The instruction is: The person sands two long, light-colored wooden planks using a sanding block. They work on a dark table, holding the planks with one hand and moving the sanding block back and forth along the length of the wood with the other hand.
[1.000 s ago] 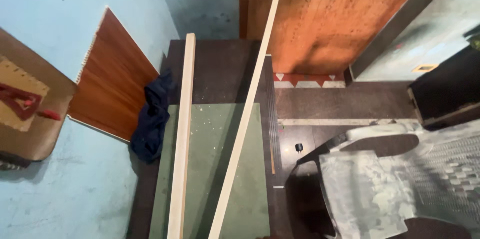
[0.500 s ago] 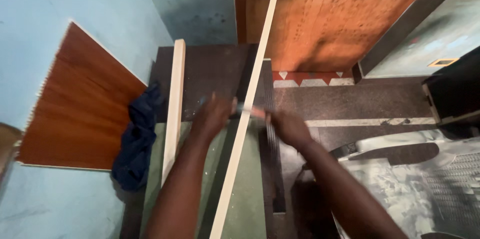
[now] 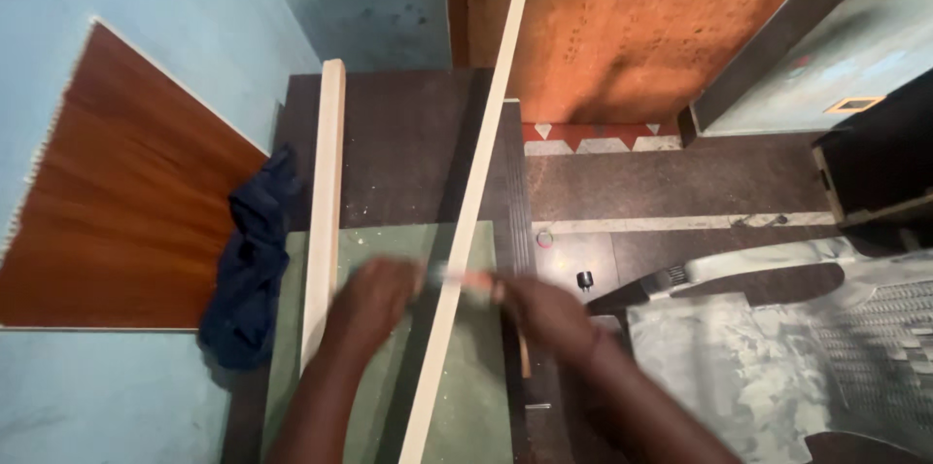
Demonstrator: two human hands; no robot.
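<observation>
Strip (image 3: 473, 194): long pale wooden length, lying on the bench (image 3: 408, 134) with its long axis running from the near edge away toward the leaning board (image 3: 641, 27), tilted slightly rightward as it recedes. Position: between both hands, crossing the green sheet (image 3: 466, 396) near its middle.
Left hand (image 3: 374, 294): just left of the strip, fingers curled toward it; motion blur hides whether it grips.
Right hand (image 3: 544, 313): just right of the strip, at about the same point along its length; a small pinkish item at its fingertips meets the strip, kind not discernible. Closure cannot be told.
Both hands equally near; the strip lies crosswise to the line between them.
Second strip (image 3: 324, 211): shorter, wider, left of the left hand, roughly parallel, apart from the first.
Blue cloth (image 3: 248, 270): at the bench's left edge.
Plastic chair (image 3: 777, 357): right, on the floor.
</observation>
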